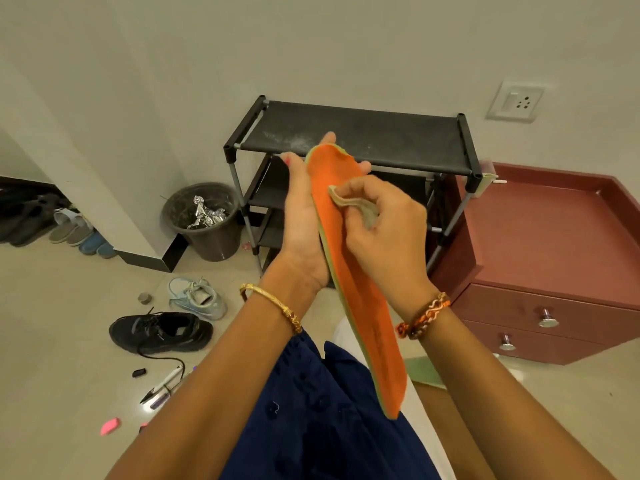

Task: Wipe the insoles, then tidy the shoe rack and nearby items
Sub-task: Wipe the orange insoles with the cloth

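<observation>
An orange insole (360, 289) with a green edge is held up in front of me, toe end up. My left hand (304, 223) holds it from behind near the toe, fingers showing past its edge. My right hand (384, 230) pinches a small beige cloth (349, 202) against the orange face. The black shoe rack (356, 140) stands against the wall behind, its dusty top shelf bare. A second green insole (424, 370) lies on the floor under my right forearm.
A black sneaker (161, 332) and a light blue sneaker (197, 297) lie on the floor at left, with pens (161, 388), a pink eraser (110, 426) and small bits. A dark bin (204, 220) holds foil. A maroon drawer cabinet (547, 271) stands right. More shoes (72, 230) sit far left.
</observation>
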